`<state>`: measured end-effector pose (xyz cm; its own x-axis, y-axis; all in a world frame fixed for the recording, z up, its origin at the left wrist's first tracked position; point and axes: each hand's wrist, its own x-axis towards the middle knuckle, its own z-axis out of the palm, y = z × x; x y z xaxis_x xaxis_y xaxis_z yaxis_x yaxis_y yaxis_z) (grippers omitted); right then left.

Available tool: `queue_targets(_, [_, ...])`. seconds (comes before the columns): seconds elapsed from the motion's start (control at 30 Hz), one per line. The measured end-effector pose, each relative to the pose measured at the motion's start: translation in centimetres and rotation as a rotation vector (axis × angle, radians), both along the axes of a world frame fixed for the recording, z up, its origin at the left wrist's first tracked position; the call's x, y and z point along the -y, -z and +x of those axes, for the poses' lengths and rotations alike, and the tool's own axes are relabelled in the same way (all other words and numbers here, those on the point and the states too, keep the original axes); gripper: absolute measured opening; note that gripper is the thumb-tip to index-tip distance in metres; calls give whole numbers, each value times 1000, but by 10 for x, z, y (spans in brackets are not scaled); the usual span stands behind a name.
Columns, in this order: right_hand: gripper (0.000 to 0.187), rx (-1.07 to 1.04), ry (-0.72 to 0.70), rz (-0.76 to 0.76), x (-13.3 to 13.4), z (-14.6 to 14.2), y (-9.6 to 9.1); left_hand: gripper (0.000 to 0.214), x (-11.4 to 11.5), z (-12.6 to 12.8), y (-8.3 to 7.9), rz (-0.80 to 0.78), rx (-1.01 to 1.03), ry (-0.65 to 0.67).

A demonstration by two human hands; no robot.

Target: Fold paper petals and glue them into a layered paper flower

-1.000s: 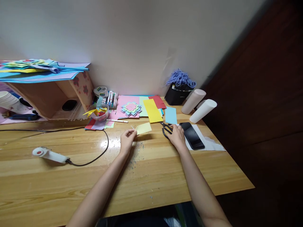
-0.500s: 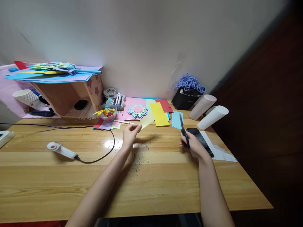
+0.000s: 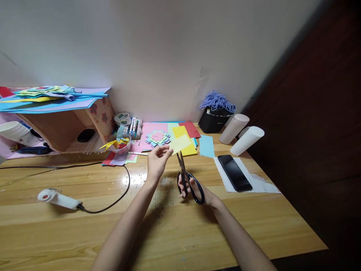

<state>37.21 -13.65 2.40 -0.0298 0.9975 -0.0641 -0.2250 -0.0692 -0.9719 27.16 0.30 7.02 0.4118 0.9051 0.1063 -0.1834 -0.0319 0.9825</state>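
My left hand (image 3: 156,162) pinches a pale yellow piece of paper (image 3: 181,143) by its left edge and holds it above the wooden table (image 3: 84,233). My right hand (image 3: 197,190) has its fingers through the black handles of a pair of scissors (image 3: 187,177). The blades point up and away, with their tips just below the paper's lower edge. Behind the paper lie coloured sheets (image 3: 186,137) and a layered paper flower (image 3: 158,138).
A black phone (image 3: 234,172) rests on white paper at the right, beside two white cylinders (image 3: 242,135) and a black pot with purple yarn (image 3: 216,113). A white corded tool (image 3: 58,198) lies at the left. A cardboard box (image 3: 64,126) topped with papers, stacked cups (image 3: 14,131) and markers (image 3: 134,126) stand at the back.
My right hand picked the scissors up from beside the phone and brought them left, under the paper. My left hand lifted the yellow paper slightly higher.
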Motion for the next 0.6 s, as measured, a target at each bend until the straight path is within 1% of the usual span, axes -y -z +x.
queue_targets(0.2, [58,31,21,-43,0,0,0,24,7,6,6,8,-54,81])
queue_targets(0.37, [60,41,32,-54,-1,2,0,23,6,6,10,38,-92,105])
queue_targets(0.6, [59,93,27,-63,0,2,-3,25,5,5,12,25,-109,114])
